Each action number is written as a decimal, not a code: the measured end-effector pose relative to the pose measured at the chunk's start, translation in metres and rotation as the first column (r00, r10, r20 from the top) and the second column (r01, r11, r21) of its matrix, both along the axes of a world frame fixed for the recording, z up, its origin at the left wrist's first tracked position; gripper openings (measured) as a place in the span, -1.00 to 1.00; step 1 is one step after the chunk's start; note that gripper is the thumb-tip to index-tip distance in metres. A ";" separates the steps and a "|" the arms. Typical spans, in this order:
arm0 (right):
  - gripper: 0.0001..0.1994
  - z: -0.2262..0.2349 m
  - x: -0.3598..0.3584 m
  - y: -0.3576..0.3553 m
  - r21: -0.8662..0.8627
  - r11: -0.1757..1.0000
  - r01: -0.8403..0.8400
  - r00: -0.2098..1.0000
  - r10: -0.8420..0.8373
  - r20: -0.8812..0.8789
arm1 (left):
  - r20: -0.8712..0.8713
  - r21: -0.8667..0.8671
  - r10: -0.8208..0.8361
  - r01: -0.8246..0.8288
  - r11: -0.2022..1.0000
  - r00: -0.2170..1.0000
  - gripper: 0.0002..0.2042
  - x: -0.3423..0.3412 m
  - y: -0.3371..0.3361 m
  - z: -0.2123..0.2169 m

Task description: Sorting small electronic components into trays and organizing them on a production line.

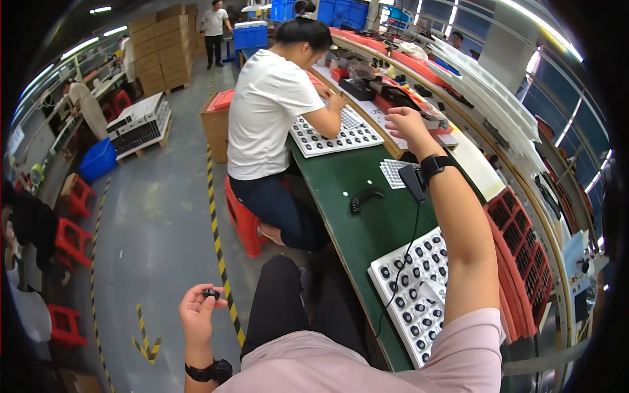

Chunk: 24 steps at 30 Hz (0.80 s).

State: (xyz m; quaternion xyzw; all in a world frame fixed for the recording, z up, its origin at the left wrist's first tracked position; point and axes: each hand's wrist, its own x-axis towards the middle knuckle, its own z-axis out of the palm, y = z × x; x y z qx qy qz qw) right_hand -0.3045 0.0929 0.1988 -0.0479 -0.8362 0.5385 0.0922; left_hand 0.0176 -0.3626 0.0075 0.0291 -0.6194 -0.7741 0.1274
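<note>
Low on the left, away from the bench, my left hand [196,313] pinches a small black round part [210,293] between its fingertips. My right hand [407,126] is stretched far forward over the bench, its fingers curved and apart, with nothing visible in them. Below its wristband, a black box-shaped device [412,182] with a thin cable sits beside a sheet of round pale stickers [393,171]. A curved row of black round parts [365,199] lies on the green bench top [350,226]. Nearer me, a white tray [377,270] holds several similar black parts, partly covered by my right arm.
A seated co-worker [275,111] in a white shirt works over another white tray [304,145] further along the bench. Stacked red trays [521,262] stand at the right, near a shelf edge. A red stool [242,219] and yellow-black floor tape [219,255] lie left of the bench.
</note>
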 end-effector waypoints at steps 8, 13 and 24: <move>-0.72 -0.035 -0.075 0.022 -0.343 0.927 0.151 0.982 -0.182 -0.059 | 0.047 -0.084 0.018 -0.014 0.996 0.999 -0.78 -0.025 -0.009 0.016; -0.73 -0.056 -0.141 0.046 -0.452 0.869 0.203 0.953 -0.282 -0.115 | 0.100 -0.085 0.032 -0.024 0.996 0.995 -0.80 -0.074 -0.009 0.021; -0.73 -0.080 -0.301 0.088 -0.711 0.651 0.265 0.833 -0.527 -0.171 | 0.217 -0.088 0.061 -0.042 0.995 0.974 -0.82 -0.192 -0.004 0.012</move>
